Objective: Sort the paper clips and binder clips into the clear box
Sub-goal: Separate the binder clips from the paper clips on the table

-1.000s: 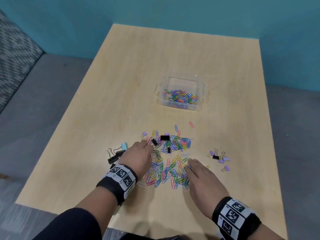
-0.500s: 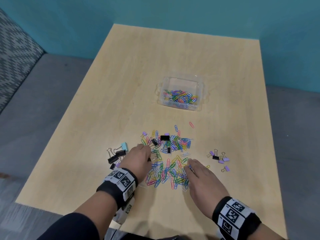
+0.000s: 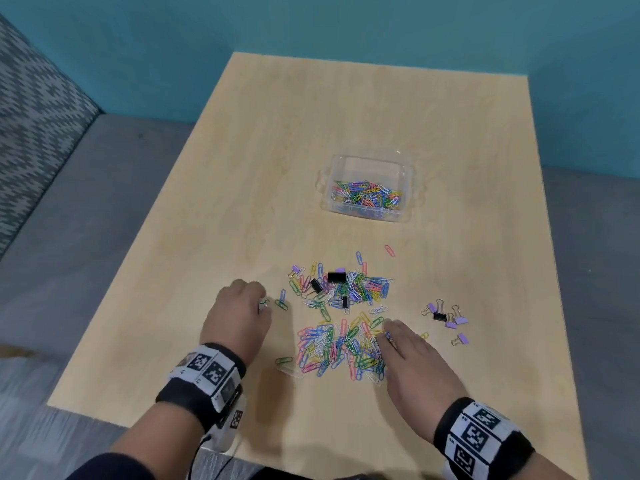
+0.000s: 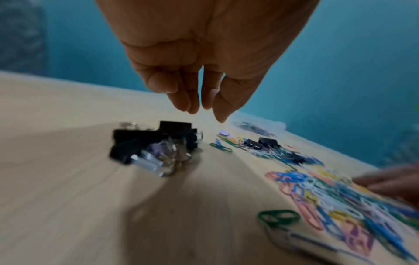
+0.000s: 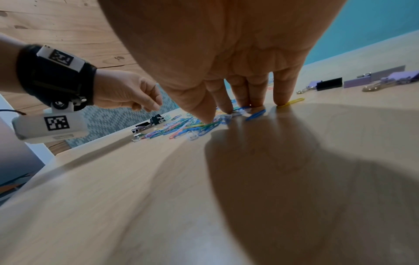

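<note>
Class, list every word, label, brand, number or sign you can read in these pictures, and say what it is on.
No readable words, brands or numbers.
Left wristband: black-and-white square code markers, no letters.
Right wristband: the same kind of markers, no letters.
Left wrist camera: one square code marker, no text.
Clear box, paper clips, binder clips: no print visible.

The left hand point(image 3: 239, 315) covers the binder clips point(image 4: 154, 146) near the table's point(image 3: 346, 116) left edge in the head view. The left wrist view shows them blurred. Whether its fingers pinch anything is unclear.
</note>
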